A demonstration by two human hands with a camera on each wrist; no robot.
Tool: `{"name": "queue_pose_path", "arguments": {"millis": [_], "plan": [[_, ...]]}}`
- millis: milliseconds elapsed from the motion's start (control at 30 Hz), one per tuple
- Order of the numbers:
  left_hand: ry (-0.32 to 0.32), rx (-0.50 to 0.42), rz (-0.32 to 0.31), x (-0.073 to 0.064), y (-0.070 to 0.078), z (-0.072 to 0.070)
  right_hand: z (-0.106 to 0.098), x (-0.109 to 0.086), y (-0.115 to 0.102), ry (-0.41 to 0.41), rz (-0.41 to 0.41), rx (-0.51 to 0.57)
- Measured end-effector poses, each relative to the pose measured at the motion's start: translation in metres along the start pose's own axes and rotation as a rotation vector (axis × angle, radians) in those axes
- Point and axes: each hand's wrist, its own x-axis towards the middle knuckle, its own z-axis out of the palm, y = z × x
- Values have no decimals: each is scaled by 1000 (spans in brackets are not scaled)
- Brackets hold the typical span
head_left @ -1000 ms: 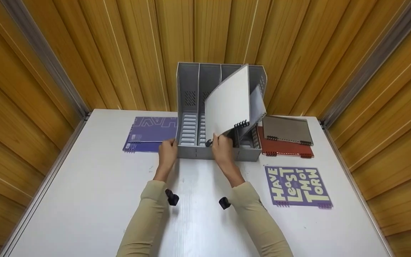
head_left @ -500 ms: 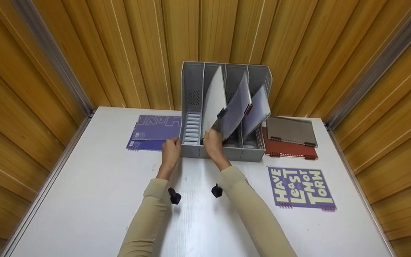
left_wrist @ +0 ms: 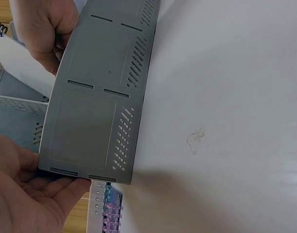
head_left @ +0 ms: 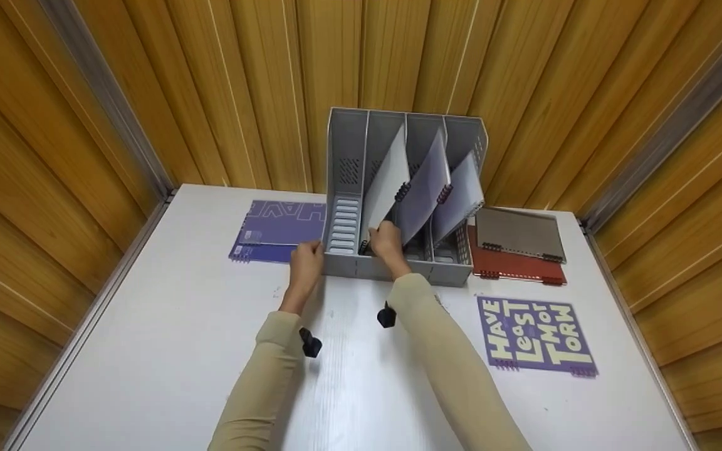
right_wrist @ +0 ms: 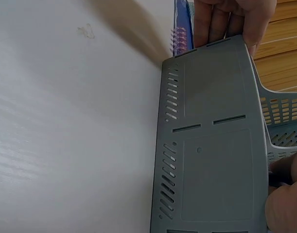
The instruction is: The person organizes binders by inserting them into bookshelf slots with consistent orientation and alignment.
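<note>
The left hand grips the gray organizer; the right hand pinches the white notebook, seemingly seating it, with release due next.

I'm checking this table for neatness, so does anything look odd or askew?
Two small things. A brownish mark shows on the white table near the rack; I can't tell whether it's stain or damage. In the rack, the white notebook, purple notebook and pale notebook lean sideways rather than standing upright.
</note>
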Motion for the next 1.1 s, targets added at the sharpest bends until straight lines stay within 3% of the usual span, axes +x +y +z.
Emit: {"name": "queue_pose_path", "arguments": {"millis": [200, 467, 633, 833, 1100], "plan": [[-5, -2, 28, 2, 4, 2, -2, 6, 3, 37, 37, 20], [-12, -9, 15, 4, 6, 4, -3, 5, 4, 85, 34, 42], [-3, -14, 4, 3, 7, 5, -6, 5, 5, 50, 44, 57], [-7, -18, 8, 2, 4, 3, -13, -4, 5, -71, 103, 238], [5, -9, 7, 0, -1, 0, -25, -29, -2, -85, 110, 468]]}}
